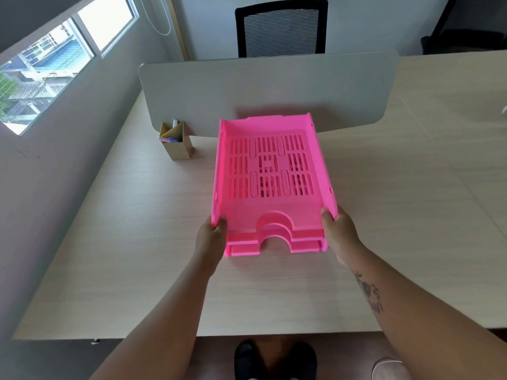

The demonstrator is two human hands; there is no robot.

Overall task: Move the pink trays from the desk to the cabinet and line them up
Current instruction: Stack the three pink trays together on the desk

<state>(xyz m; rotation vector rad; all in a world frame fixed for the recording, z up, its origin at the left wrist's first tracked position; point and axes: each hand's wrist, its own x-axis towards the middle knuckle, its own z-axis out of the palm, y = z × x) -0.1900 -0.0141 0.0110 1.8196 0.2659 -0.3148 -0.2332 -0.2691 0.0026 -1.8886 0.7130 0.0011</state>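
While both of our hands close on the near corners of the top pink tray (pixel 270 171), we judge the work to be at its first stage: separating one tray from the pink stack (pixel 274 242) and taking it off the counter (pixel 397 215). Our left hand (pixel 211 239) has its fingers (pixel 220 223) curled over the left side wall, thumb outside; our right hand (pixel 341 231) clamps the right wall in the same manner. Each grip is closed firmly on the tray rim and holds nothing else. The gripped tray sits tilted, its near edge raised clear of the two lower trays, whose arched front cut-outs show beneath it; whether its far end is free of them we cannot tell. The stack stands mid-counter, just in front of the grey divider panel (pixel 269 86). No cabinet is in view, so the next move, in our judgement, calls for a level lift, then a turn away from the counter to find it. The counter is pale wood-grain laminate, bare apart from a cardboard pen holder (pixel 178 149) to the left of the trays. Beyond the divider stands a black mesh chair (pixel 281 28); a window (pixel 55 58) opens at the left.
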